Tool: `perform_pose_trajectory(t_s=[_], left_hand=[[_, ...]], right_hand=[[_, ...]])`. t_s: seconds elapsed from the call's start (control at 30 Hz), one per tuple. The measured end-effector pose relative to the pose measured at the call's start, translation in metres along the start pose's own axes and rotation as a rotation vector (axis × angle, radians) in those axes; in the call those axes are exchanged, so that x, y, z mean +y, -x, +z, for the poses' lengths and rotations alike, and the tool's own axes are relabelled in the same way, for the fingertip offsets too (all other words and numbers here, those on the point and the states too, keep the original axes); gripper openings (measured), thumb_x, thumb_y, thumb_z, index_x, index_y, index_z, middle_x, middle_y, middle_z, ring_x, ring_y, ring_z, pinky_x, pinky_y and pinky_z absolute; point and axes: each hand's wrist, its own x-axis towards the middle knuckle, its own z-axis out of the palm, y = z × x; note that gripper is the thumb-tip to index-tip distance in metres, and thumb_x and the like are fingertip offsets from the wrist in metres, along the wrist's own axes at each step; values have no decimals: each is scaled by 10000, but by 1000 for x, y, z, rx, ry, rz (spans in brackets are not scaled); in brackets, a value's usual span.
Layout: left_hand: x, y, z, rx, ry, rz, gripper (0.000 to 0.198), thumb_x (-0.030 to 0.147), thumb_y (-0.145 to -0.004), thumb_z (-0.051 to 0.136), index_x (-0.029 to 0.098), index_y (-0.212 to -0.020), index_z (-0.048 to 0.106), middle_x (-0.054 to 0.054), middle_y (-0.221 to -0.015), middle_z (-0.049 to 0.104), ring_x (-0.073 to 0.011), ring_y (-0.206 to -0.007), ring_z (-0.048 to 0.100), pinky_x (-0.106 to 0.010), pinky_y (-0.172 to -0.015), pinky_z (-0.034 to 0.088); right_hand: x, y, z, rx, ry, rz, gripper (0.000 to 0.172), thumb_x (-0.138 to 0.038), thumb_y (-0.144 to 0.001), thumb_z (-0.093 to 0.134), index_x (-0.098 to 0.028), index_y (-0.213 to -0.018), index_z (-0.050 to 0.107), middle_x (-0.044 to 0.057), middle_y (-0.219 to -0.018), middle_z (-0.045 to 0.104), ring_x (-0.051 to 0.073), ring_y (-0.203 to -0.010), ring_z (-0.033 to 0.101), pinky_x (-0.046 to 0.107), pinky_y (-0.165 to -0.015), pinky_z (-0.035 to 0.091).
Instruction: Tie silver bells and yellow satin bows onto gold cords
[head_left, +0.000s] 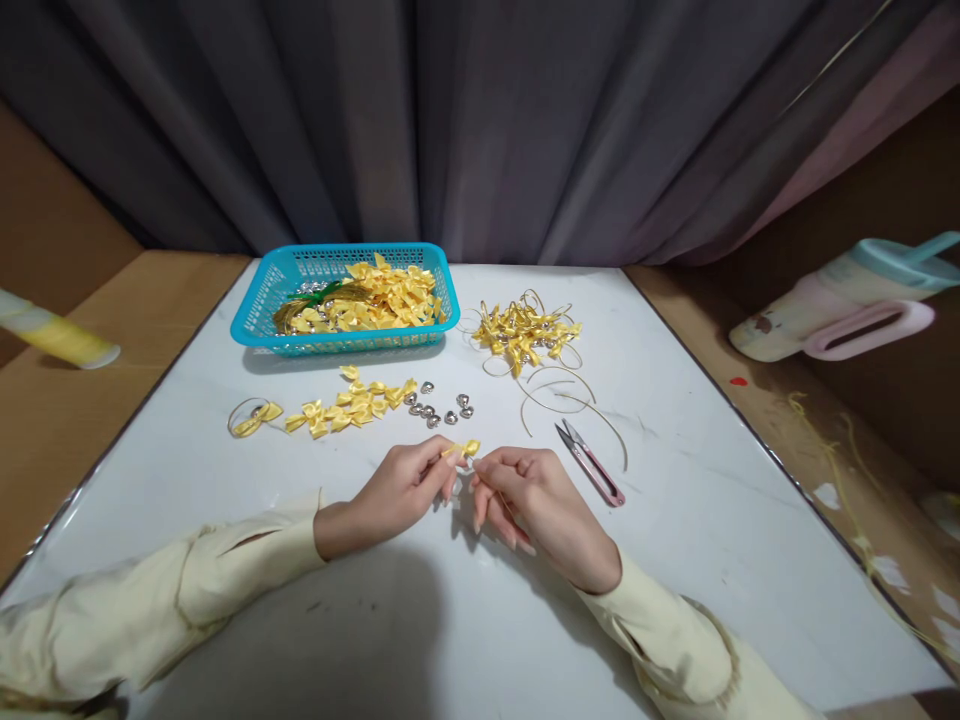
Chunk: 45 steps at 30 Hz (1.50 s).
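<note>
Between my fingertips is a small yellow ribbon bow (470, 448). My left hand (405, 487) pinches the bow's left side. My right hand (529, 497) has thumb and forefinger pressed together just right of the bow, on what looks like a thin cord whose end I cannot follow. Beyond my hands lie several silver heart-shaped beads (429, 411) and a loose group of yellow bows (352, 402). A single bow with a looped gold cord (255, 417) sits at the left. Pink-handled thread snips (590, 463) rest to the right of my right hand, blades pointing away.
A turquoise basket (345, 347) holds yellow bows, a tied bundle of gold cords and silver beads. Corded bows (525, 332) are heaped right of it, near loose gold cords (577, 400). A tumbler (840, 297) stands at the right, a yellow roll (60, 335) at the left.
</note>
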Motion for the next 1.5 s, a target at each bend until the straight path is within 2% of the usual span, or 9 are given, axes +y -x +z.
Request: perform_pose_trajectory(t_s=[0.37,0.67,1.07,1.23,1.5], left_hand=[[3,3,0,20,-96,73,273,243,-904,352,167,-662,453,49,-548,508,-66,-475,426,-178,-497,327],[3,4,-2,-10,-57,74,315,280,-921,334,169,-652,455,41,-556,498,-74,-486,425,-185,-501,331],[6,4,-2,-8,-110,109,298,259,-916,318,182,-652,431,32,-585,505,-90,-529,463,-199,-552,370],[7,6,-1,-13,-161,184,281,225,-910,322,183,-653,428,26,-605,506,-94,-550,464,-207,-573,378],[8,7,0,58,-119,158,274,226,-924,328,176,-688,458,23,-649,506,-94,-605,482,-202,-615,382]], right_hand=[[2,1,0,-23,-2,12,294,-258,-815,461,-111,-584,568,-26,-351,473,33,-238,262,159,-278,183],[-1,1,2,-9,13,0,209,-230,-784,461,-126,-617,529,-35,-364,484,43,-242,290,155,-266,200],[2,1,2,-17,63,-12,308,-331,-828,469,-126,-611,543,-52,-354,445,37,-238,280,158,-267,213],[4,1,3,-21,82,-16,320,-335,-846,455,-134,-608,529,-58,-349,427,41,-242,285,163,-273,221],[0,2,-1,-41,206,-107,308,-372,-872,459,-121,-746,587,-26,-514,513,32,-319,368,146,-312,272]])
